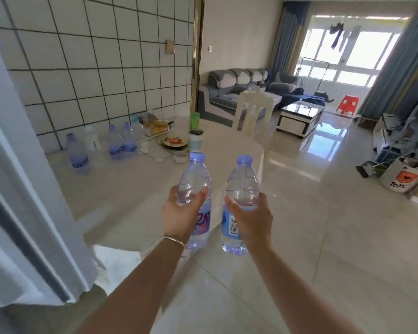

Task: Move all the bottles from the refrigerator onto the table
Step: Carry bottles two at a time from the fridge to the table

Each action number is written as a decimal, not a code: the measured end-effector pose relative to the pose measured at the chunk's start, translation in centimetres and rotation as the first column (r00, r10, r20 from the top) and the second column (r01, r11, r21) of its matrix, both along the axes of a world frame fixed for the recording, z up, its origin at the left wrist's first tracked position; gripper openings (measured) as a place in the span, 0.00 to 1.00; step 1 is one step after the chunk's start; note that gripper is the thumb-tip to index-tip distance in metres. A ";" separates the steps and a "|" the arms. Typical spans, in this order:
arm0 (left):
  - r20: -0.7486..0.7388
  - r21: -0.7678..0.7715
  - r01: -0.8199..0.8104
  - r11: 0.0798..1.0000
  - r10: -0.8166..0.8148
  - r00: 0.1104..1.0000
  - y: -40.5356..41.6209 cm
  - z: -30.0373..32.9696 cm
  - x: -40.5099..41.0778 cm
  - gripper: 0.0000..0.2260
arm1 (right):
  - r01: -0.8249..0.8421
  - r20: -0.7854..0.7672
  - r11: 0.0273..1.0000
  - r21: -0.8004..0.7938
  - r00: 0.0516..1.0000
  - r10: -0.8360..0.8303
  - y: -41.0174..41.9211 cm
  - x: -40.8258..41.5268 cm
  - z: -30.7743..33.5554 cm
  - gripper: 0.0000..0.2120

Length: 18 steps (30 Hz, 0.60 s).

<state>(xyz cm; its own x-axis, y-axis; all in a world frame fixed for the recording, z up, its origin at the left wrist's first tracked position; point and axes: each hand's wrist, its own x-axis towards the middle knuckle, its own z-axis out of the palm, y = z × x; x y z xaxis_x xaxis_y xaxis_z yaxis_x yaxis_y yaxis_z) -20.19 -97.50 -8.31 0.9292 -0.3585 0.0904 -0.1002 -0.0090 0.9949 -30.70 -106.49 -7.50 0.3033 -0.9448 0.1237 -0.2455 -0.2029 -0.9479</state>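
Firmly, the left hand (179,213) grips one clear water bottle (195,189) around its middle, and the right hand (251,218) grips a second bottle (240,186) the same way. Both stand upright, side by side but apart, held in the air at the near edge of the pale table (121,186). On the table towards ten o'clock, three more bottles (77,154) stand near the tiled wall (94,56), beside a white container (92,139). A plate (174,142) and a mug (196,140) sit towards twelve o'clock, with a chair (252,114) behind them.
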 end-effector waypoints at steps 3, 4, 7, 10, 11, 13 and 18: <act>0.004 -0.007 -0.052 0.999 0.052 0.999 -3.4 0.1 3.9 0.21 | -0.073 0.013 0.997 -0.001 0.997 0.073 -4.3 4.5 -0.1 0.25; 0.010 -0.001 -0.073 0.997 0.073 0.997 -4.2 0.1 5.2 0.21 | -0.099 0.018 0.995 -0.003 0.995 0.099 -5.5 6.0 -0.2 0.25; 0.009 0.022 -0.170 0.985 0.170 0.985 -6.6 -0.4 9.0 0.16 | -0.194 0.021 0.981 0.025 0.981 0.194 -8.6 10.9 -0.7 0.24; -0.003 0.060 -0.256 0.965 0.257 0.966 -8.7 -1.3 13.2 0.15 | -0.317 0.012 0.947 0.058 0.948 0.317 -11.3 16.0 -1.3 0.21; 0.011 0.075 -0.298 0.952 0.298 0.955 -9.3 -1.7 14.5 0.15 | -0.363 -0.001 0.930 0.063 0.932 0.363 -12.1 17.8 -1.5 0.22; 0.028 0.091 -0.386 0.918 0.385 0.923 -10.4 -2.1 17.1 0.16 | -0.454 -0.016 0.888 0.068 0.890 0.456 -13.6 21.4 -1.9 0.23; -0.005 0.140 -0.588 0.796 0.595 0.804 -12.4 -2.7 23.2 0.21 | -0.650 -0.033 0.758 0.055 0.758 0.652 -16.4 30.2 -2.8 0.27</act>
